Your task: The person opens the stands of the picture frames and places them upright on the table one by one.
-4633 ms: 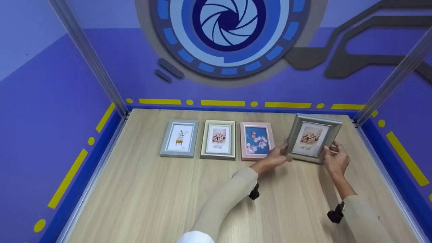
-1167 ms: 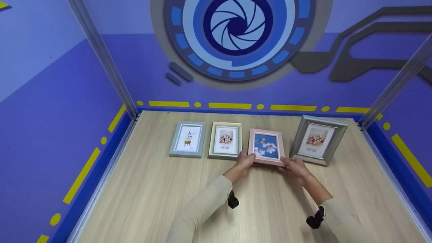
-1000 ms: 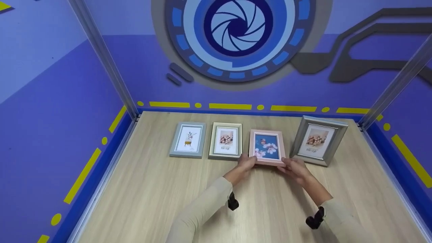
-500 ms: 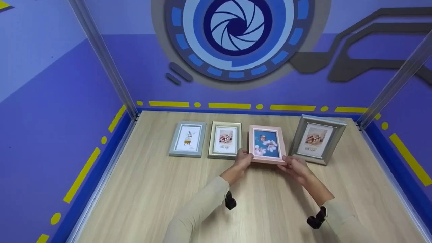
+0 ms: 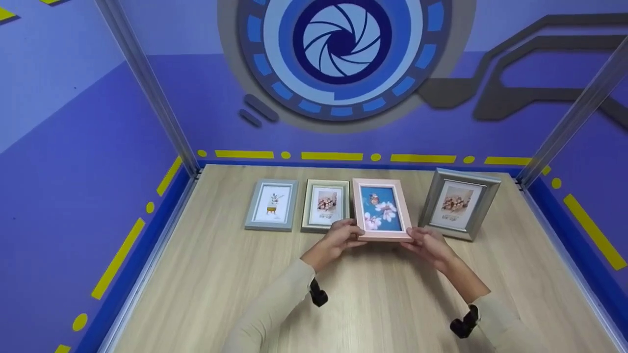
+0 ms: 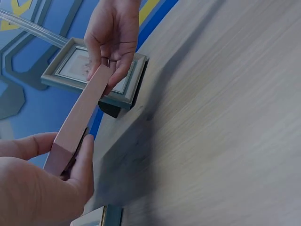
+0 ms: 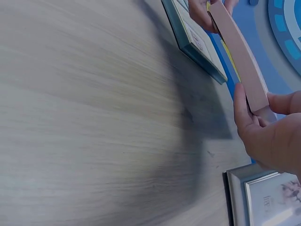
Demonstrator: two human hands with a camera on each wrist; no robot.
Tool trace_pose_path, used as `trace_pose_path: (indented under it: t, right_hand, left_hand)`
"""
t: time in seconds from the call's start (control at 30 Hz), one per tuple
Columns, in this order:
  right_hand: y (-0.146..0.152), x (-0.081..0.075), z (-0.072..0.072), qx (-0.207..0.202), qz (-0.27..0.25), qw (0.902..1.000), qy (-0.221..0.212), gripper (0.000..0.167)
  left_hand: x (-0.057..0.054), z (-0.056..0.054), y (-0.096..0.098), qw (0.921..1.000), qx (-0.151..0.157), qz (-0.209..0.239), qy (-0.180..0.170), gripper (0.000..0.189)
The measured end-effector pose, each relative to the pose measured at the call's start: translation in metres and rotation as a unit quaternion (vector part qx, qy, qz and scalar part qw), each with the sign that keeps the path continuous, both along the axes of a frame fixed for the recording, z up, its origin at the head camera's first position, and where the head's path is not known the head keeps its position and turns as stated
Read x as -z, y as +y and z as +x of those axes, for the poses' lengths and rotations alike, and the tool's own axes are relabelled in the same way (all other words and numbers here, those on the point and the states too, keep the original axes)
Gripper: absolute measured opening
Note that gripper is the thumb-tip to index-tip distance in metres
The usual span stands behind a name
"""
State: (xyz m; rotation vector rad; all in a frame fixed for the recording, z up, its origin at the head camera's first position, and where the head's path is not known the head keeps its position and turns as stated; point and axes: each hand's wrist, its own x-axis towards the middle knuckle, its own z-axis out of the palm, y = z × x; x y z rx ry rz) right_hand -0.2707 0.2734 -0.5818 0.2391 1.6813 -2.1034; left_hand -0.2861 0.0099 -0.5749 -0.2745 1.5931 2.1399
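Note:
A pink picture frame (image 5: 382, 237) with a blossom photo is held by both hands, raised off the table as its shadow below shows in both wrist views. My left hand (image 5: 336, 241) pinches its lower left corner, thumb in front and fingers behind. At the lower right corner, my right hand (image 5: 431, 246) pinches it the same way. In the left wrist view the pink frame's edge (image 6: 80, 120) runs between the two hands. The right wrist view shows the same edge (image 7: 240, 56) gripped at both ends. Its back side is mostly hidden.
A grey-blue frame (image 5: 249, 215) and a gold frame (image 5: 307, 206) lie on the wooden table (image 5: 206, 274) to the left. A larger silver-brown frame (image 5: 463, 232) stands propped up at the right. Blue printed walls (image 5: 196, 108) enclose the table's back and sides.
Earlier both hands held the silver-brown frame, which now stands released at the right. The pink frame lay flat, then was gripped, lifted and tilted more upright, shifting slightly left lately.

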Motion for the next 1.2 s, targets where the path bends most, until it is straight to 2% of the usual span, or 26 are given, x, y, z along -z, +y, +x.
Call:
trace_pose_path:
  t: [0.13,0.33,0.57,0.7,0.83,0.93,1.07,1.13,1.2]
  right_hand:
    - [0.002,0.002,0.001,-0.036,0.028,0.999,0.005,0.069]
    - [-0.003,0.005,0.0,-0.092,0.048,0.9942,0.027,0.072]
    - [-0.014,0.003,0.006,-0.122,0.068,0.9901,0.016,0.072]
    - [-0.021,0.005,0.006,-0.14,0.081,0.9867,0.016,0.076]
    - [-0.031,0.005,0.007,-0.162,0.074,0.9835,0.031,0.076]
    - [-0.035,0.005,0.008,-0.165,0.07,0.983,0.037,0.075]
    - [-0.037,0.005,0.009,-0.169,0.062,0.9827,0.041,0.068]
    - [-0.039,0.005,0.01,-0.177,0.054,0.9817,0.045,0.063]
    - [-0.04,0.005,0.011,-0.185,0.044,0.9806,0.049,0.058]
  left_hand:
    - [-0.004,0.008,-0.008,0.9999,0.005,0.007,0.012,0.056]
    - [-0.015,0.023,-0.028,0.999,0.006,-0.022,0.039,0.059]
    - [-0.023,0.047,-0.054,0.996,0.029,-0.052,0.066,0.055]
    - [-0.029,0.055,-0.055,0.9934,0.031,-0.07,0.085,0.053]
    - [-0.04,0.062,-0.052,0.9889,0.015,-0.11,0.098,0.053]
    - [-0.046,0.065,-0.045,0.9838,0.007,-0.135,0.117,0.053]
    - [-0.053,0.069,-0.036,0.9723,0.004,-0.163,0.168,0.049]
    - [-0.055,0.071,-0.033,0.9608,0.007,-0.186,0.205,0.048]
    - [-0.057,0.074,-0.029,0.9454,0.012,-0.215,0.244,0.046]
